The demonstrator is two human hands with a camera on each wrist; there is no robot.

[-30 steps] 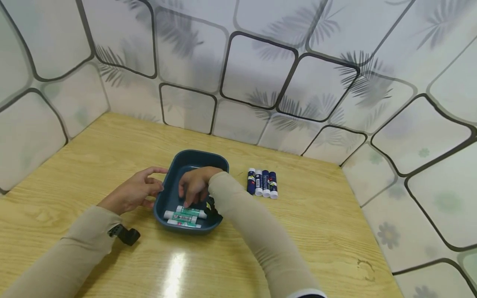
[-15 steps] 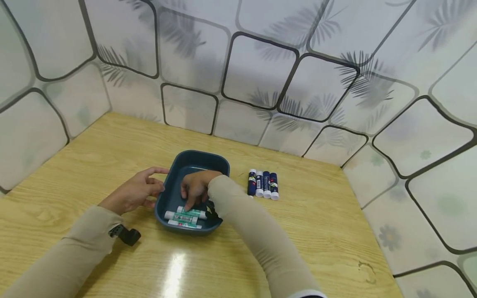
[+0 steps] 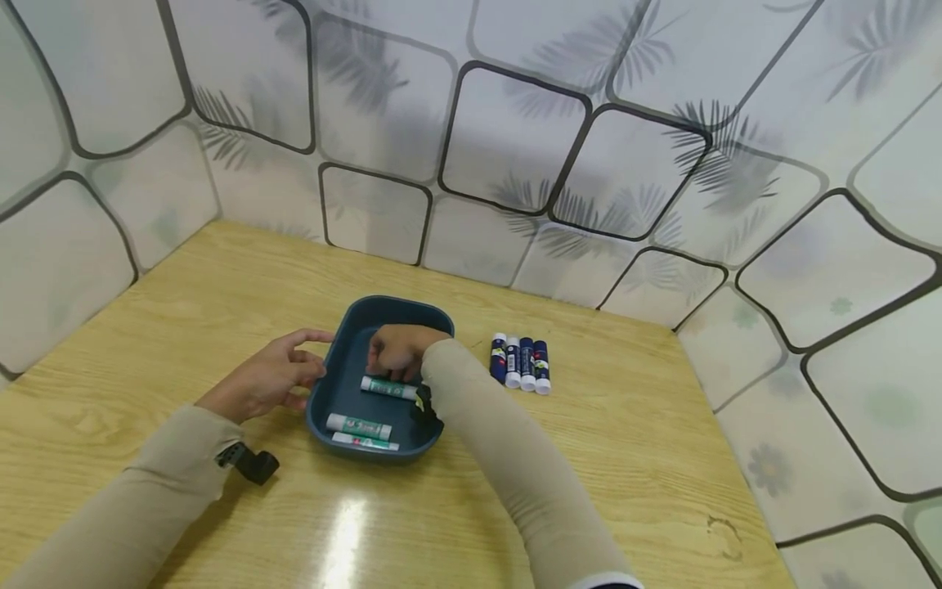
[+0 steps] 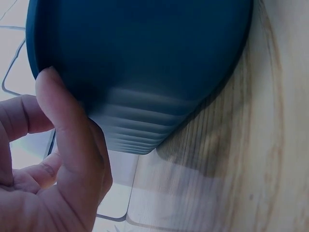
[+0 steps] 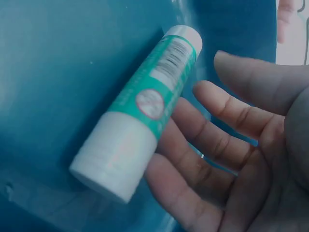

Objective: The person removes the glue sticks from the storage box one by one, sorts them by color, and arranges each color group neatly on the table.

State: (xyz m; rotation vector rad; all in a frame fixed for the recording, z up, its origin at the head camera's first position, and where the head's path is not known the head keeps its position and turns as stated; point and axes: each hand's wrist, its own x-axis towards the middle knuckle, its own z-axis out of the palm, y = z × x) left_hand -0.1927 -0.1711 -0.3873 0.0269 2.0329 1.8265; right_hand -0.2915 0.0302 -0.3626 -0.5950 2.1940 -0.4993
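A dark blue plastic bin (image 3: 349,401) stands on the table. My left hand (image 3: 268,378) is at its left side, fingertips touching the rim and outer wall, as the left wrist view shows. Inside the bin, my right hand (image 3: 397,350) is beside a green-and-white glue stick (image 5: 145,104). In the right wrist view its loosely bent fingers lie along the stick's side, and the thumb stands apart from it. Two more green-and-white glue sticks, one whole (image 3: 359,426) and one partly hidden (image 3: 365,442), lie at the bin's near end.
Several dark blue and white glue sticks (image 3: 519,362) lie side by side on the wooden table (image 3: 633,458), right of the bin. Patterned panels (image 3: 486,131) rise behind the table and at its sides. Each wrist wears a small black camera (image 3: 253,466).
My right hand has moved toward the bin's far side. One green-and-white glue stick has shifted the same way, apart from the other two. My left hand has stayed at the bin.
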